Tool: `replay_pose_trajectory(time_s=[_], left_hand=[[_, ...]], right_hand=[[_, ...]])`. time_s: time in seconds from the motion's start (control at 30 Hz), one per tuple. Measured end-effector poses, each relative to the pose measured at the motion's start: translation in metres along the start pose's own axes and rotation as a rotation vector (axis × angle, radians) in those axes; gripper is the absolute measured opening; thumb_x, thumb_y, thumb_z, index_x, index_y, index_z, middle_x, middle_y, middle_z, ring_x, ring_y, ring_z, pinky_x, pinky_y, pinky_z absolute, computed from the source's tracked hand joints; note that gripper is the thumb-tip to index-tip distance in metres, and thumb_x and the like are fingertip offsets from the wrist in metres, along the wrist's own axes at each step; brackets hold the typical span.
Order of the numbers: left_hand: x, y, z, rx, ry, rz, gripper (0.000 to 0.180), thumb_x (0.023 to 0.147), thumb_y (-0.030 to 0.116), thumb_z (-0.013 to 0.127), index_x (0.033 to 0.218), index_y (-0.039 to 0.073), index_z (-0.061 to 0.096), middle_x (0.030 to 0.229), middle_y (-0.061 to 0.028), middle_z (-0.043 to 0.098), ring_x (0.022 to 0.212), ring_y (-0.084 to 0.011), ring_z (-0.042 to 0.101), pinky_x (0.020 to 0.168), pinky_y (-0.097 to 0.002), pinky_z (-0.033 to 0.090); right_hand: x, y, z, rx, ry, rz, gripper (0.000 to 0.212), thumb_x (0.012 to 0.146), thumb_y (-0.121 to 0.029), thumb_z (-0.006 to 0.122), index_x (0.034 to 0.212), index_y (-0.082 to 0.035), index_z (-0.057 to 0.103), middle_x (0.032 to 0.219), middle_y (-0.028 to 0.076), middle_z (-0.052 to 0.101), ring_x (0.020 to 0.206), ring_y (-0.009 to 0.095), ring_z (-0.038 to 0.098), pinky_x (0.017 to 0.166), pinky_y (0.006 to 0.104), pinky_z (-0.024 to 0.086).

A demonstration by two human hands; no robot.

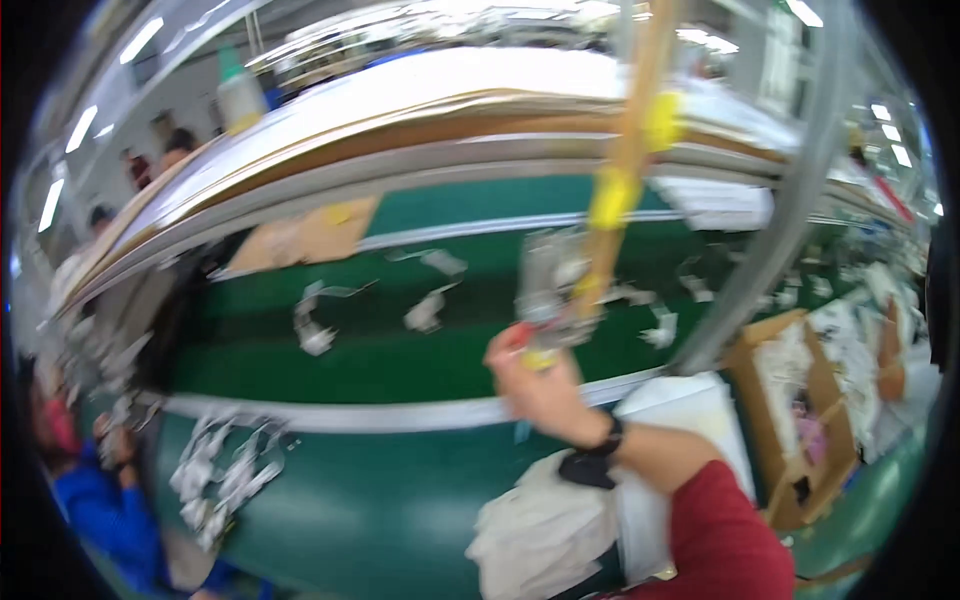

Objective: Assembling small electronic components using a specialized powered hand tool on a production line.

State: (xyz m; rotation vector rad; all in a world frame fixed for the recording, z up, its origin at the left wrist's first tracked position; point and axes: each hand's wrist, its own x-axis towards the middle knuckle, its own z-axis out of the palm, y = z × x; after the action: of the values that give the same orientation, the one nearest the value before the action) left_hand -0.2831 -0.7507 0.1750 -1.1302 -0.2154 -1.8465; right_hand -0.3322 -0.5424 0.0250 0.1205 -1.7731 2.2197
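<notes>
My right hand (545,390), with a dark band on its wrist and a red sleeve on the arm, reaches up over the near edge of a green conveyor belt (270,375). Its fingers are closed around something small with red and yellow on it, too blurred to name. Right above the fingertips is a clear plastic holder (545,275), beside a wooden post (625,150) with yellow tape. Small white pieces with thin cords (425,312) lie spaced along the belt. My left hand is out of view.
A heap of white corded pieces (215,480) lies on the green table (370,500) at left. Cream cloths (545,530) lie near my arm. At right stand a cardboard box (835,430) of white items and a slanted metal pole (770,240). A co-worker in blue (110,520) works at far left.
</notes>
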Motion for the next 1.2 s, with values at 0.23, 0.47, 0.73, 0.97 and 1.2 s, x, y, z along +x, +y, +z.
replay_pose_trajectory(time_s=[0.23,0.47,0.73,0.97,1.2], left_hand=[[-0.005,0.110,-0.076,-0.180,0.296,-0.456,0.027,0.094,0.017,0.043,0.117,0.005,0.052,0.107,-0.0076,0.053,0.092,-0.0133,0.053,0.074,-0.0299,0.048],[-0.182,0.021,-0.192,0.358,0.171,-1.517,0.011,0.096,0.016,0.053,0.097,0.004,0.053,0.090,-0.0038,0.058,0.083,-0.0117,0.058,0.072,-0.0253,0.048],[-0.183,0.020,-0.224,0.262,-0.591,-1.843,0.024,0.097,0.021,0.051,0.081,0.003,0.051,0.069,-0.0025,0.055,0.067,-0.0103,0.055,0.058,-0.0238,0.043],[-0.187,0.034,-0.212,0.461,-0.624,-1.702,0.012,0.093,0.015,0.054,0.090,0.003,0.052,0.083,-0.0049,0.058,0.073,-0.0121,0.057,0.061,-0.0259,0.047],[-0.191,0.027,-0.215,0.422,-0.615,-1.688,0.013,0.091,0.011,0.056,0.101,0.003,0.053,0.093,-0.0070,0.059,0.083,-0.0144,0.060,0.066,-0.0264,0.050]], right_hand=[[-0.012,-0.008,-0.004,0.083,-0.060,0.014,0.015,0.097,-0.024,0.048,0.096,-0.009,0.045,0.053,-0.006,0.032,0.038,0.004,0.027,0.035,0.0199,0.023],[-0.007,0.010,0.012,0.043,-0.019,-0.018,0.016,0.097,-0.023,0.047,0.095,-0.008,0.044,0.052,-0.005,0.030,0.038,0.004,0.026,0.035,0.0206,0.022],[0.010,0.016,0.019,0.047,0.027,-0.028,0.020,0.097,-0.026,0.047,0.098,-0.007,0.042,0.051,-0.003,0.032,0.036,0.005,0.026,0.033,0.0219,0.020],[0.004,0.026,0.008,0.066,-0.006,-0.047,0.023,0.097,-0.028,0.047,0.102,-0.007,0.041,0.049,-0.004,0.030,0.036,0.005,0.025,0.033,0.0213,0.019],[0.001,0.027,0.009,0.072,0.043,-0.024,0.022,0.098,-0.027,0.046,0.103,-0.006,0.041,0.050,-0.004,0.029,0.037,0.004,0.024,0.033,0.0207,0.020]])
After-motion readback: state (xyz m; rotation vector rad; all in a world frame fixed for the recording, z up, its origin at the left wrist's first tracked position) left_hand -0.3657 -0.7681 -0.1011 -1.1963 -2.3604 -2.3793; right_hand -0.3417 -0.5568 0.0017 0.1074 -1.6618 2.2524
